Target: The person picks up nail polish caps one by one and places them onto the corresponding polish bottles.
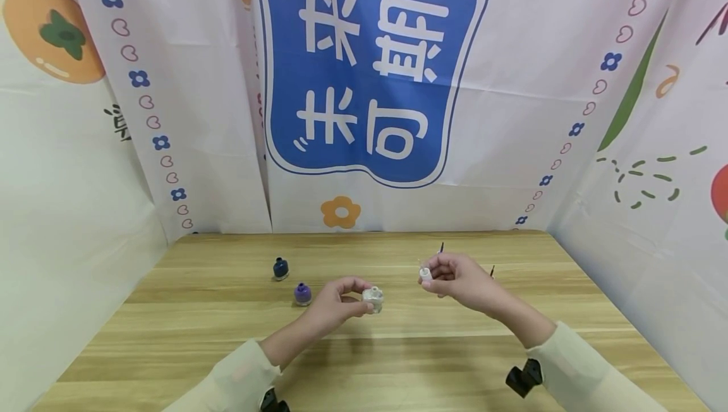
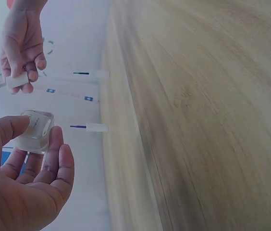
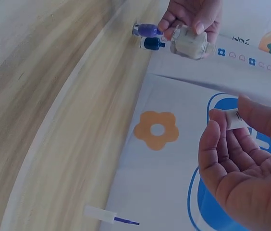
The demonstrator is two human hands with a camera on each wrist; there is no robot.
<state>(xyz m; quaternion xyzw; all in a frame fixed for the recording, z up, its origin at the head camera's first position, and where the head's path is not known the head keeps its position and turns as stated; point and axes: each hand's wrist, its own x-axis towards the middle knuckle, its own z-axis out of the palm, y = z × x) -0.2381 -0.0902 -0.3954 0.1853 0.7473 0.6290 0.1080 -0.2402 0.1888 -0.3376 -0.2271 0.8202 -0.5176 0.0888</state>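
My left hand (image 1: 332, 304) holds an open nail polish bottle (image 1: 372, 301) of pale, whitish polish between thumb and fingers, above the table. Its neck is uncapped and points up in the head view. To its right, my right hand (image 1: 463, 278) pinches a white nail polish cap (image 1: 425, 275), its brush sticking upward; the left wrist view also shows this cap (image 2: 18, 80). Bottle and cap are apart. Left of my left hand stand an uncapped purple polish bottle (image 1: 303, 295) and, farther back, an uncapped dark blue one (image 1: 280, 270).
Two more white caps stand on the wooden table (image 1: 227, 330) with brushes up: a purple-tipped cap (image 2: 97, 127) and a dark-tipped cap (image 2: 99, 74). In the head view my right hand partly hides them. Printed cloth (image 1: 500, 115) hangs behind and at both sides.
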